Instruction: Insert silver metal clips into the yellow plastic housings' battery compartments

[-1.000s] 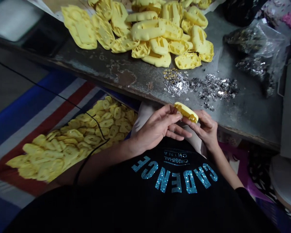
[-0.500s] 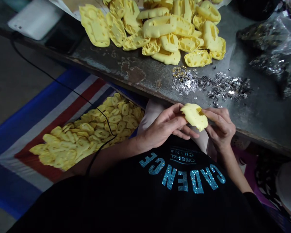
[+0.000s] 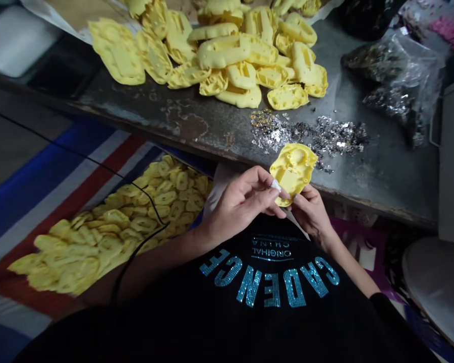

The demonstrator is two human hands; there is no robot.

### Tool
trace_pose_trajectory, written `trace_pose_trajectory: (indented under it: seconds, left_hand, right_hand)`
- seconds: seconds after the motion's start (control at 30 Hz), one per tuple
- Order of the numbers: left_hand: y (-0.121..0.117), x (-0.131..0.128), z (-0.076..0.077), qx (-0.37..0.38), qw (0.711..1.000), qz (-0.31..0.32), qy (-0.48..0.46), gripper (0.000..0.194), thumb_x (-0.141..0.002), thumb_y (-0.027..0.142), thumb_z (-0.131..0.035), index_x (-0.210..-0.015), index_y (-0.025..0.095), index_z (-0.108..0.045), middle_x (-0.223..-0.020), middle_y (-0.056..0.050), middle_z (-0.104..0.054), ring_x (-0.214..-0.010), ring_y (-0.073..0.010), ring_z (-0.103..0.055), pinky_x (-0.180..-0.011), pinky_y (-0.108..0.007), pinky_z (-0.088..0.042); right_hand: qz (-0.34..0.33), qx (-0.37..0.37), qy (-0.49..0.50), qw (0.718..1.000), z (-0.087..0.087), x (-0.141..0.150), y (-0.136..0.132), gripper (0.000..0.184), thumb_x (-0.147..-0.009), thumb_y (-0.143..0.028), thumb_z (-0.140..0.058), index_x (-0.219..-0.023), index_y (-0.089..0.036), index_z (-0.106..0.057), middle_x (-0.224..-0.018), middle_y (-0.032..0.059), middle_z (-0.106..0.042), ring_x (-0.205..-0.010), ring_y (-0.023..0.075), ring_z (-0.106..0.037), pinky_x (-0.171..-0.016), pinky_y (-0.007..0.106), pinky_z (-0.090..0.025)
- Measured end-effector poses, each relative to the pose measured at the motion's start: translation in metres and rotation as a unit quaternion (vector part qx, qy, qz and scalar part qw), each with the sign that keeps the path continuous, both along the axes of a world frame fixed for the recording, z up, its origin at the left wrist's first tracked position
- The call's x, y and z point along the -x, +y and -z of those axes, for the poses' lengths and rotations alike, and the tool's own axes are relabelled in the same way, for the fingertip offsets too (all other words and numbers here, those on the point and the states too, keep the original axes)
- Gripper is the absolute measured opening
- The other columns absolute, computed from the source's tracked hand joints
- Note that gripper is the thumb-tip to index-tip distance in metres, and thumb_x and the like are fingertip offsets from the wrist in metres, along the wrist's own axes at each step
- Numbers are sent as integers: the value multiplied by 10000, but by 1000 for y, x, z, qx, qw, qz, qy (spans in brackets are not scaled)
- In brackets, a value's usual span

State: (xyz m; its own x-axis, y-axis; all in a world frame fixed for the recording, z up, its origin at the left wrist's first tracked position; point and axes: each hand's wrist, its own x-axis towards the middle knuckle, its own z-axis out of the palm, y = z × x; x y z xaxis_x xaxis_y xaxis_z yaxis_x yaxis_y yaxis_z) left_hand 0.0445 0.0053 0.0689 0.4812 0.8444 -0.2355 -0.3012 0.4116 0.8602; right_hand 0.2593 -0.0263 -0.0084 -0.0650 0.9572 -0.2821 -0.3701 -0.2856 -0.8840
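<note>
A yellow plastic shell [image 3: 298,176] is tilted up over the front edge of the workbench, its hollow inner side with ribs and posts facing me. My right hand [image 3: 313,209] is closed on its lower right edge, thumb in front. My left hand [image 3: 251,196] overlaps the shell's lower left side, thumb and index fingertips pinched together. A small white bit [image 3: 275,185] shows at those fingertips; whether it is a loose piece or a wrap on the finger I cannot tell. Just beyond the shell lie small shiny metal pieces [image 3: 336,135] in a loose heap.
More yellow shells [image 3: 227,50] are piled along the back of the workbench [image 3: 136,108]. A clear plastic bag [image 3: 408,75] of metal parts lies at the right. Below left, many shells [image 3: 98,237] rest on a striped sheet [image 3: 15,227]. A black cable [image 3: 98,166] crosses there.
The shell has been turned from its smooth outer side to its hollow inner side. My right hand has shifted down to its lower edge. The view has swung slightly right.
</note>
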Motion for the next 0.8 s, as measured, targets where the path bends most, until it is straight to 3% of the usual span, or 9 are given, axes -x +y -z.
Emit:
trace_pose_trajectory:
  seconds: [0.2, 0.4, 0.47, 0.53, 0.57, 0.6, 0.7, 0.73, 0.8]
  left_hand:
    - [-1, 1, -1, 22, 999, -22, -5, 323, -1068, 414, -873, -1047, 167, -664, -1092, -58, -896, -777, -144, -885, -774, -215, -737]
    - [-1, 2, -3, 25, 999, -34, 24, 343, -1053, 427, -883, -1040, 172, -655, -1083, -54, -897, -774, -156, -886, -752, -218, -727]
    - [1, 2, -3, 33, 998, -37, 30, 367, -1051, 470, -878, -1065, 185, -647, -1063, -40, -893, -780, -171, -892, -739, -230, -728]
    - [3, 3, 0, 56, 998, -28, 23, 456, -1042, 598, -851, -1086, 196, -641, -1052, -51, -893, -794, -210, -901, -709, -266, -734]
    - [4, 4, 2, 70, 997, -21, 14, 523, -1028, 683, -825, -1108, 199, -645, -1054, -68, -897, -801, -238, -906, -687, -290, -736]
    - [5, 5, 5, 84, 996, -11, 5, 595, -1011, 763, -794, -1144, 200, -655, -1069, -92, -901, -809, -268, -910, -664, -315, -738]
    - [6, 8, 13, 112, 994, 7, -6, 784, -975, 911, -704, -1292, 194, -668, -1173, -160, -907, -830, -326, -916, -625, -359, -737]
    - [6, 8, 15, 116, 993, 8, -5, 804, -973, 920, -699, -1320, 195, -662, -1211, -170, -904, -832, -327, -916, -629, -363, -740]
    - [5, 8, 15, 112, 994, 13, 2, 748, -975, 848, -771, -1327, 200, -649, -1260, -169, -897, -838, -314, -918, -659, -355, -751]
  right_hand:
    - [7, 15, 27, 1000, -4, -4, 5, 499, -736, -662, -1085, -971, -290, -849, -780, -30, -759, -564, 104, -552, -553, 244, -541]
    - [9, -26, -18, 999, -3, -5, 5, 511, -793, -719, -1025, -1001, -285, -851, -782, -27, -749, -566, 118, -546, -543, 261, -520]
    - [21, -51, -43, 998, -7, -11, 5, 466, -819, -691, -1019, -1020, -302, -858, -838, -19, -777, -634, 145, -599, -602, 291, -560]
    - [23, -116, -119, 986, -15, -21, 6, 337, -864, -539, -1034, -1073, -328, -876, -959, -4, -826, -783, 185, -686, -736, 339, -617]
    - [19, -180, -198, 963, -20, -26, 7, 278, -907, -438, -1016, -1131, -342, -881, -1039, 6, -847, -874, 205, -721, -808, 365, -630]
    - [13, -260, -297, 919, -24, -32, 7, 271, -956, -342, -974, -1208, -350, -875, -1116, 19, -859, -947, 221, -739, -860, 386, -631]
    - [-10, -461, -556, 691, -34, -43, 6, 368, -1090, -206, -796, -1446, -298, -777, -1239, 70, -866, -997, 237, -728, -855, 406, -605]
    - [-9, -489, -591, 641, -35, -44, 6, 376, -1106, -198, -771, -1475, -267, -748, -1228, 79, -868, -975, 235, -712, -826, 401, -592]
    - [-3, -513, -618, 596, -36, -46, 2, 362, -1129, -201, -747, -1488, -232, -720, -1199, 76, -875, -939, 230, -682, -788, 395, -565]
